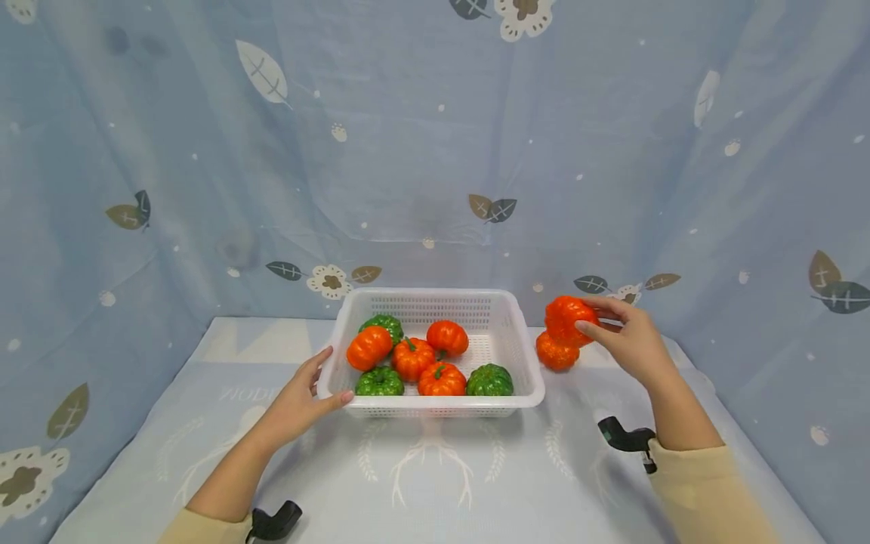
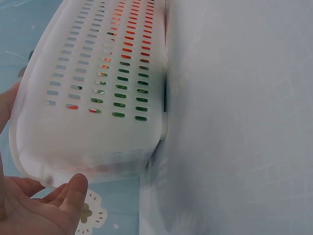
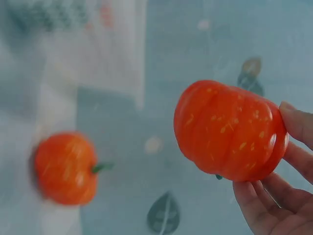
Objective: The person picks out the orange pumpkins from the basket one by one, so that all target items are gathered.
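Note:
A white plastic basket (image 1: 435, 403) stands on the table with several orange and green toy pumpkins in it, among them an orange pumpkin (image 1: 447, 338) and a green pumpkin (image 1: 489, 380). My left hand (image 1: 299, 403) holds the basket's left end, thumb at the front corner and fingers along the side rim. In the left wrist view the basket's slotted wall (image 2: 98, 132) fills the left part. To the right of the basket, my right hand (image 1: 628, 336) grips an orange-red pumpkin (image 3: 230, 131) between thumb and fingers, raised above the table. Behind and below it sits another orange pumpkin (image 1: 557, 353).
The table (image 1: 435, 491) has a pale printed cloth. A blue patterned curtain (image 1: 408, 151) hangs close behind the basket and along both sides. Dark wrist devices, a left one (image 1: 275, 521) and a right one (image 1: 625, 437), sit by the sleeve cuffs.

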Demonstrator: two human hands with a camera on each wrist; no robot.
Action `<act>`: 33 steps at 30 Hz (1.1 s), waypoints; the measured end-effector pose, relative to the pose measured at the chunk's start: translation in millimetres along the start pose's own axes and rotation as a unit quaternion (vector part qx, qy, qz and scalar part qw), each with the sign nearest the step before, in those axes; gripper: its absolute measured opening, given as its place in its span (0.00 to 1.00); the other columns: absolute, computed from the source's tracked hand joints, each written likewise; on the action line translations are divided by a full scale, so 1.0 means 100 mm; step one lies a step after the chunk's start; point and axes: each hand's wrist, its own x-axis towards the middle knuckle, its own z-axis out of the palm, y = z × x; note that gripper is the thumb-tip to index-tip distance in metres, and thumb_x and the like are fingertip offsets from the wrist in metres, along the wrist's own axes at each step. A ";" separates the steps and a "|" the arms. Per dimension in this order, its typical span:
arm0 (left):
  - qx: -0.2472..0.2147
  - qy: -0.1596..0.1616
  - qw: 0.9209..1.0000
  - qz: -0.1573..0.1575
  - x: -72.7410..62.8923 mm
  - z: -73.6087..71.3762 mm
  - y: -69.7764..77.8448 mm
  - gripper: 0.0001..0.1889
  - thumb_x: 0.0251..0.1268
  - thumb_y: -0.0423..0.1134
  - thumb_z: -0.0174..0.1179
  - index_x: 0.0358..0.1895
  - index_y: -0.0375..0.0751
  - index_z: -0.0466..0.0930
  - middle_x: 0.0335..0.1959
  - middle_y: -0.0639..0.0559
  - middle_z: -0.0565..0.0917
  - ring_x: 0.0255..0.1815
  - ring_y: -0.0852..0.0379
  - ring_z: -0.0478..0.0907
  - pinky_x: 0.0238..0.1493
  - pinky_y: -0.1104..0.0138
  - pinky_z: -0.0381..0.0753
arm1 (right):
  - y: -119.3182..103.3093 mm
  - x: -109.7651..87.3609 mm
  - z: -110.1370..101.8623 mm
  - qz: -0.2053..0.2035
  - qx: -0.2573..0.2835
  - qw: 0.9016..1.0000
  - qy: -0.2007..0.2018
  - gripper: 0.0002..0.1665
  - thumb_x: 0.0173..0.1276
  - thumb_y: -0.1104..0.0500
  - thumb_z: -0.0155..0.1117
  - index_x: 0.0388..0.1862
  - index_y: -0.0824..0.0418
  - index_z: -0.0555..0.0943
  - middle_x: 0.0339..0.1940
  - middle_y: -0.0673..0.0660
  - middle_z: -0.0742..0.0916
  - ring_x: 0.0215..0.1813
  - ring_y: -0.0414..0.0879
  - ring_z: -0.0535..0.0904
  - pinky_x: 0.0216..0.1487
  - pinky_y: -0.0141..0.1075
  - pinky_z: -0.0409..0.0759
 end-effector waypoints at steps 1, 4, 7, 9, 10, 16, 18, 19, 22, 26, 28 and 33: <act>-0.001 0.000 1.000 0.000 0.00 0.00 0.00 0.53 0.61 0.56 0.69 0.81 0.41 0.45 0.77 0.29 0.55 0.71 0.26 0.62 0.59 0.39 0.75 | 0.10 0.00 -0.04 0.008 -0.006 1.000 0.006 0.36 0.70 0.46 0.67 0.71 0.62 0.72 0.64 0.69 0.78 0.63 0.68 0.76 0.56 0.54 0.79; -0.003 -0.002 1.000 -0.008 0.00 0.00 0.01 0.54 0.61 0.56 0.69 0.81 0.42 0.45 0.77 0.29 0.55 0.72 0.25 0.60 0.59 0.39 0.74 | 0.36 0.01 -0.11 0.027 -0.031 0.999 0.017 0.37 0.72 0.47 0.65 0.72 0.64 0.71 0.65 0.72 0.76 0.63 0.71 0.74 0.55 0.58 0.79; 0.000 -0.004 1.000 -0.015 -0.01 -0.01 0.02 0.54 0.61 0.56 0.68 0.82 0.42 0.44 0.77 0.29 0.54 0.72 0.25 0.59 0.60 0.39 0.74 | 0.55 0.04 -0.12 0.037 -0.061 0.997 0.020 0.34 0.72 0.53 0.66 0.71 0.67 0.71 0.64 0.74 0.76 0.62 0.73 0.74 0.54 0.59 0.80; 0.000 -0.005 1.000 -0.016 -0.01 -0.02 0.01 0.54 0.62 0.56 0.68 0.82 0.42 0.43 0.77 0.29 0.54 0.73 0.26 0.59 0.61 0.39 0.73 | 0.65 0.08 -0.10 0.042 -0.084 0.995 0.019 0.32 0.71 0.57 0.67 0.69 0.69 0.72 0.63 0.75 0.75 0.61 0.73 0.74 0.54 0.59 0.80; -0.001 -0.005 1.000 -0.016 -0.01 -0.02 0.01 0.54 0.62 0.56 0.68 0.82 0.42 0.43 0.77 0.29 0.53 0.73 0.26 0.58 0.61 0.39 0.73 | 0.70 0.10 -0.09 0.045 -0.096 0.994 0.016 0.32 0.71 0.57 0.67 0.69 0.70 0.72 0.62 0.75 0.75 0.60 0.73 0.74 0.54 0.60 0.80; -0.021 -0.009 1.000 -0.012 0.00 0.00 -0.01 0.54 0.62 0.55 0.69 0.82 0.42 0.42 0.79 0.31 0.51 0.75 0.29 0.57 0.65 0.39 0.68 | 1.03 0.19 -0.05 0.055 -0.153 0.987 0.001 0.30 0.70 0.59 0.68 0.67 0.70 0.74 0.60 0.76 0.74 0.58 0.72 0.71 0.56 0.63 0.77; -0.025 -0.010 1.000 -0.011 0.00 0.00 -0.01 0.54 0.62 0.54 0.69 0.82 0.42 0.42 0.79 0.31 0.51 0.75 0.29 0.57 0.66 0.38 0.66 | 1.12 0.22 -0.04 0.056 -0.160 0.986 -0.002 0.30 0.69 0.59 0.68 0.66 0.71 0.74 0.60 0.76 0.74 0.59 0.72 0.70 0.58 0.64 0.76; -0.024 -0.010 1.000 -0.012 0.00 0.01 0.00 0.54 0.62 0.54 0.69 0.82 0.42 0.42 0.79 0.31 0.51 0.75 0.29 0.57 0.66 0.38 0.66 | 1.15 0.23 -0.04 0.057 -0.162 0.985 -0.003 0.30 0.69 0.58 0.68 0.65 0.71 0.75 0.60 0.76 0.74 0.59 0.72 0.70 0.58 0.64 0.75; -0.024 -0.009 1.000 -0.012 0.00 0.01 0.00 0.54 0.62 0.54 0.69 0.82 0.42 0.42 0.79 0.31 0.52 0.75 0.30 0.58 0.65 0.39 0.67 | 1.23 0.26 -0.03 0.063 -0.160 0.985 -0.004 0.30 0.69 0.59 0.68 0.65 0.71 0.75 0.61 0.76 0.74 0.60 0.72 0.70 0.59 0.64 0.74; -0.024 -0.008 1.000 -0.012 0.01 0.01 0.01 0.54 0.61 0.54 0.69 0.82 0.42 0.43 0.79 0.31 0.52 0.74 0.30 0.59 0.64 0.40 0.69 | 1.28 0.28 -0.03 0.066 -0.163 0.984 0.001 0.29 0.69 0.59 0.68 0.65 0.71 0.74 0.61 0.77 0.73 0.60 0.73 0.69 0.60 0.65 0.73; -0.024 -0.007 1.000 -0.012 0.01 0.02 0.01 0.54 0.61 0.55 0.69 0.82 0.42 0.42 0.79 0.31 0.52 0.74 0.30 0.59 0.64 0.40 0.69 | 1.29 0.28 -0.04 0.071 -0.161 0.984 0.005 0.29 0.69 0.59 0.67 0.65 0.71 0.74 0.62 0.77 0.73 0.60 0.73 0.69 0.60 0.65 0.73; -0.025 -0.008 1.000 -0.014 0.01 0.02 0.01 0.54 0.62 0.55 0.69 0.82 0.43 0.42 0.79 0.31 0.52 0.75 0.30 0.58 0.65 0.39 0.68 | 1.33 0.30 -0.02 0.094 -0.154 0.983 0.018 0.29 0.70 0.60 0.66 0.66 0.71 0.73 0.63 0.77 0.72 0.61 0.73 0.67 0.61 0.65 0.72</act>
